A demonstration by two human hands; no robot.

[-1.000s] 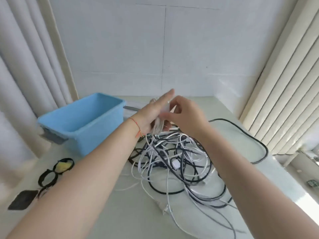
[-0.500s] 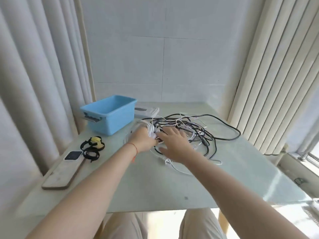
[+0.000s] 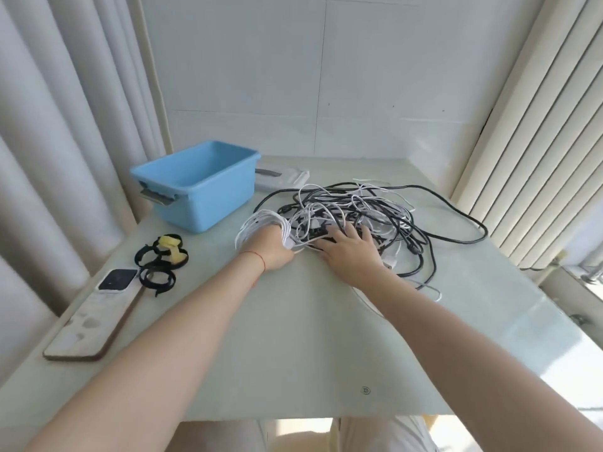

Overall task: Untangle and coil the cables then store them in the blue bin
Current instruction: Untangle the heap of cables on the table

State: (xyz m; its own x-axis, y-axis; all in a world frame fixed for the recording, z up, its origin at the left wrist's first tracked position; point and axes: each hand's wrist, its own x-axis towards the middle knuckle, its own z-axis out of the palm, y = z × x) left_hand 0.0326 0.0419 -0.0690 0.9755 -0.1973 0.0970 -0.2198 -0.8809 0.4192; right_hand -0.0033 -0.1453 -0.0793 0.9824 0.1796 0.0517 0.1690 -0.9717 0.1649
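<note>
Coiling is underway: the left hand [image 3: 272, 247] wears a white cable coil [image 3: 261, 225], its fingers hidden; the right hand [image 3: 350, 251] rests spread and flat on the tangle [image 3: 359, 210] mid-desk. Next, free more white cable.

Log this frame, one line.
left hand: holds white cable coil | right hand: flat on tangle | blue bin: empty

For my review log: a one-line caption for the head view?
Left hand wrapped in a white coil, right hand on the cable tangle beside the blue bin.
</note>
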